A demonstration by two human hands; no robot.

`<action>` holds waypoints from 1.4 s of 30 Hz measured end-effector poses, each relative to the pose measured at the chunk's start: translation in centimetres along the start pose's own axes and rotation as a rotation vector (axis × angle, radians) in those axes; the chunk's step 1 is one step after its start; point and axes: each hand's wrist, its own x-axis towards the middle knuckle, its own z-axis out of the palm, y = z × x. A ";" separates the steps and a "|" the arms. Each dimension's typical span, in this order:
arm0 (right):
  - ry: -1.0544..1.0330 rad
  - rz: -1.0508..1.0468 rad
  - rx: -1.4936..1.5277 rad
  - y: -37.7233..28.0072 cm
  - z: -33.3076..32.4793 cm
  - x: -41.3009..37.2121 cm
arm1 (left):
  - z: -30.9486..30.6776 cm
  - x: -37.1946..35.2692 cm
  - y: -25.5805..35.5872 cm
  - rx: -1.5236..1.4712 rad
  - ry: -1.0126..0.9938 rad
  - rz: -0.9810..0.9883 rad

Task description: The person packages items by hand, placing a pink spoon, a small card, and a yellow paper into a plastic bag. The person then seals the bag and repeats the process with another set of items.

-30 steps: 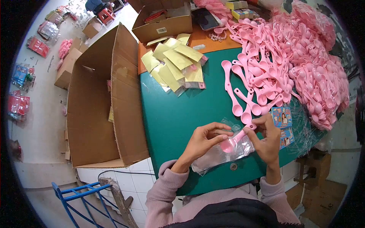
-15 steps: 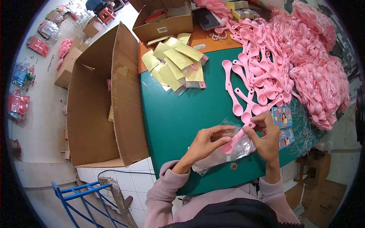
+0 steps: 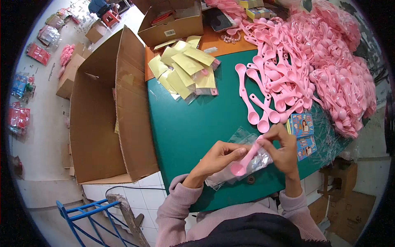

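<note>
My right hand (image 3: 282, 149) pinches the handle end of a pink double-ended measuring spoon (image 3: 246, 161), which slants down to the left with a round bowl at its lower end. Close against the spoon's handle, my left hand (image 3: 220, 159) has thumb and fingers pressed together; what lies between them is hidden. Clear plastic bags (image 3: 222, 177) lie flat under both hands near the table's front edge. Beyond my hands, several loose pink measuring spoons (image 3: 247, 101) lead into a large heap. Blue printed cards (image 3: 305, 146) are stacked beside my right hand.
Packed bags with yellow cards (image 3: 181, 68) lie at the back left of the green table (image 3: 185, 127). A tall open cardboard box (image 3: 135, 111) stands against its left edge. Bagged pink spoons (image 3: 345, 90) fill the right side. A blue metal frame (image 3: 88, 210) stands on the floor.
The spoon has tilted and shifted slightly down and left, its lower bowl now showing. My left fingers have closed together beside it. The whole view has shifted a little.
</note>
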 end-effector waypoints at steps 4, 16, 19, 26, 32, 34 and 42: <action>-0.041 -0.019 0.074 0.4 0.5 0.0 | 0.3 0.1 0.1 0.083 0.127 -0.062; -0.266 -0.038 -0.052 -0.6 -0.9 -0.5 | 1.2 0.1 0.0 0.304 0.173 0.026; -0.197 0.007 -0.057 -0.4 -0.8 -0.5 | 1.0 0.3 0.0 0.412 0.050 -0.005; -0.133 -0.096 -0.150 -1.9 -1.6 0.7 | 0.2 0.6 0.2 0.024 0.063 0.052; -0.168 -0.094 -0.128 -2.0 -1.4 0.5 | 0.4 0.6 0.9 0.084 0.119 0.027; -0.146 -0.122 -0.140 -2.0 -1.3 0.4 | 0.4 0.5 1.1 0.042 0.122 -0.010; -0.191 -0.081 -0.001 -1.4 -1.3 0.0 | 1.0 0.5 1.1 -0.097 0.099 -0.016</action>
